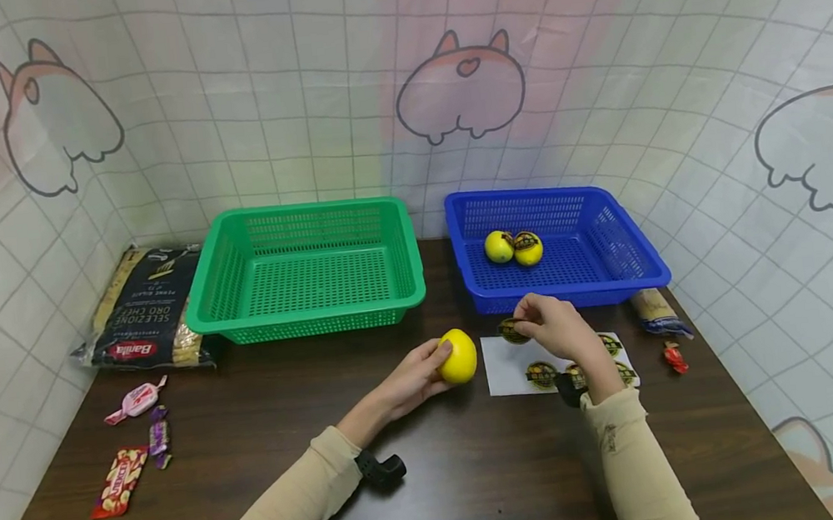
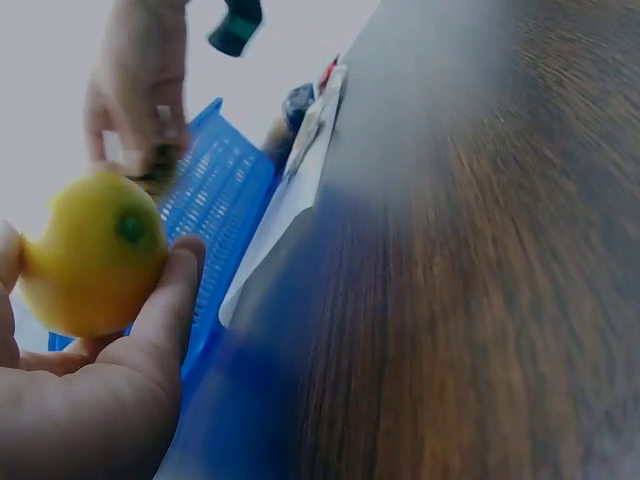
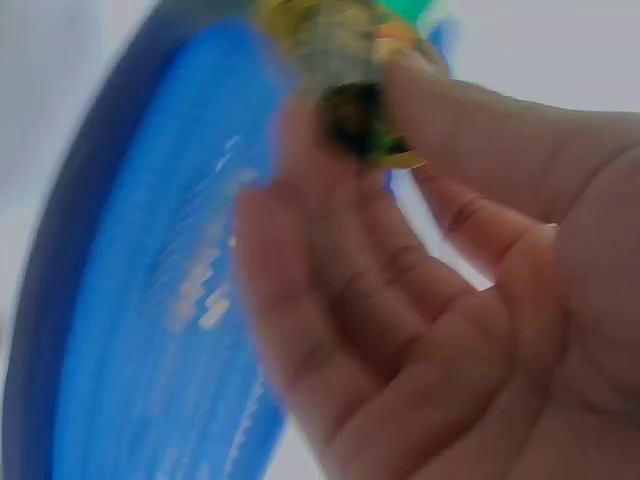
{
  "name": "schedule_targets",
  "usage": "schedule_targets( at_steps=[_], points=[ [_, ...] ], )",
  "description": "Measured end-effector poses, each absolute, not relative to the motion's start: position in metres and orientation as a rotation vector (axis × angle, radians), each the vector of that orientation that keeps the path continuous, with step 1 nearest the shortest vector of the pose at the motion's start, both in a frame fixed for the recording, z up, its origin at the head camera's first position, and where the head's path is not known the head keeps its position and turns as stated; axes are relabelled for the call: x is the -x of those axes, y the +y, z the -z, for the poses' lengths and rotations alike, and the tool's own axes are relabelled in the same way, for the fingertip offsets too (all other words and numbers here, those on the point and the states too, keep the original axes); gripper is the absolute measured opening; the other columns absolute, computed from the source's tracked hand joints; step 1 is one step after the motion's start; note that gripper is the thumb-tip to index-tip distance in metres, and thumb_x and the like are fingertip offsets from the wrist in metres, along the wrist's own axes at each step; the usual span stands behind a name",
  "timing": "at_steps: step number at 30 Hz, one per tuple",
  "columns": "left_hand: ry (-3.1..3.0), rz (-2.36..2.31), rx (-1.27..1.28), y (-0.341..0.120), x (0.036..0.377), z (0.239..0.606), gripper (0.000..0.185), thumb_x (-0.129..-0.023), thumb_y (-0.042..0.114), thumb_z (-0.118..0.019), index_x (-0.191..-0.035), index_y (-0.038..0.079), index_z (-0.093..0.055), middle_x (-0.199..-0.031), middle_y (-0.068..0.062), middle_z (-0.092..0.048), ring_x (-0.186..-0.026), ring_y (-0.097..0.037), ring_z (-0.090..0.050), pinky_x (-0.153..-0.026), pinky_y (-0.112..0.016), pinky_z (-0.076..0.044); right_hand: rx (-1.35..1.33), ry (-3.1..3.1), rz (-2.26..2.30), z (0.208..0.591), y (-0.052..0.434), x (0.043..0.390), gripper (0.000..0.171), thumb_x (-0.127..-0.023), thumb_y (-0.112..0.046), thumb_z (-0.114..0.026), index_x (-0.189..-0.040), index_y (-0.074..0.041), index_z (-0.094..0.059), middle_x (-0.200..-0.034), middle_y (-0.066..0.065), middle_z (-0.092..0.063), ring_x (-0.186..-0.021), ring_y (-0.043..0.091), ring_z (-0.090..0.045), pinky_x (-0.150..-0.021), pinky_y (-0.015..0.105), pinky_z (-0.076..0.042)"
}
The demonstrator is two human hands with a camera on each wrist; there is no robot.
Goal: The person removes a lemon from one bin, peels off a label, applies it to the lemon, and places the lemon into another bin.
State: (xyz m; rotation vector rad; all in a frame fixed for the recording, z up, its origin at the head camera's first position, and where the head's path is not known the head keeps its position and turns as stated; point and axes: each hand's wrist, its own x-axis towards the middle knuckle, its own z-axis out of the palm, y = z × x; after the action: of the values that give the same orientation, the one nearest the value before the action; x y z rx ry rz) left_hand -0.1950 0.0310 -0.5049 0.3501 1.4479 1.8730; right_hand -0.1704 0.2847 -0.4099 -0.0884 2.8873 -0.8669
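Note:
My left hand (image 1: 411,379) grips a yellow lemon (image 1: 459,356) above the middle of the table. Its green stem end faces the camera in the left wrist view. Between thumb and fingers, my right hand (image 1: 561,331) pinches a black-and-gold sticker (image 1: 512,332), a short way right of the lemon. Beneath that hand lies a white sticker sheet (image 1: 507,378) with several more such stickers (image 1: 541,375), partly hidden by the wrist. The right wrist view is blurred but has the sticker (image 3: 350,115) at the fingertips.
Two lemons (image 1: 499,247) bearing stickers sit in the blue basket (image 1: 562,289) behind the sheet. A green basket (image 1: 309,315) stands left of it, beside a pasta bag (image 1: 146,307). Wrapped sweets (image 1: 138,401) lie at left, a red sweet (image 1: 674,357) and another bag (image 1: 658,312) at right.

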Motion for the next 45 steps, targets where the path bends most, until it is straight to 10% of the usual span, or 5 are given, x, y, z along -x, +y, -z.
schedule_targets(
  at_steps=[16,30,45],
  points=[
    [1.396,-2.049,-0.325,0.039,0.191,0.496,0.066,-0.095,0.059,-0.046,-0.139,0.011,-0.034,-0.129,-0.011,-0.051,-0.107,-0.016,-0.064,-0.105,-0.045,-0.053,0.279,2.541,1.554,0.412,0.226,0.167,0.024,-0.092,-0.018,-0.072,-0.107,-0.002,-0.064,-0.086,0.009,-0.062,-0.075,0.027,-0.067,-0.068,0.026,-0.060],
    [1.339,-2.061,-0.461,0.043,0.190,0.490,0.092,-0.081,0.082,-0.019,-0.147,0.017,-0.020,-0.121,0.001,-0.049,-0.110,-0.020,-0.055,-0.088,-0.031,-0.041,0.222,2.624,1.600,0.417,0.219,0.166,0.030,-0.085,-0.023,-0.080,-0.105,-0.005,-0.066,-0.089,0.013,-0.069,-0.070,0.023,-0.068,-0.062,0.026,-0.058],
    [1.364,-2.035,-0.451,0.037,0.191,0.489,0.058,-0.105,0.036,-0.047,-0.147,0.017,-0.010,-0.139,-0.010,-0.036,-0.119,-0.016,-0.051,-0.106,-0.032,-0.045,0.189,2.705,1.569,0.424,0.216,0.170,0.027,-0.083,-0.024,-0.082,-0.100,-0.007,-0.068,-0.088,0.015,-0.072,-0.067,0.022,-0.068,-0.060,0.027,-0.057]
  ],
)
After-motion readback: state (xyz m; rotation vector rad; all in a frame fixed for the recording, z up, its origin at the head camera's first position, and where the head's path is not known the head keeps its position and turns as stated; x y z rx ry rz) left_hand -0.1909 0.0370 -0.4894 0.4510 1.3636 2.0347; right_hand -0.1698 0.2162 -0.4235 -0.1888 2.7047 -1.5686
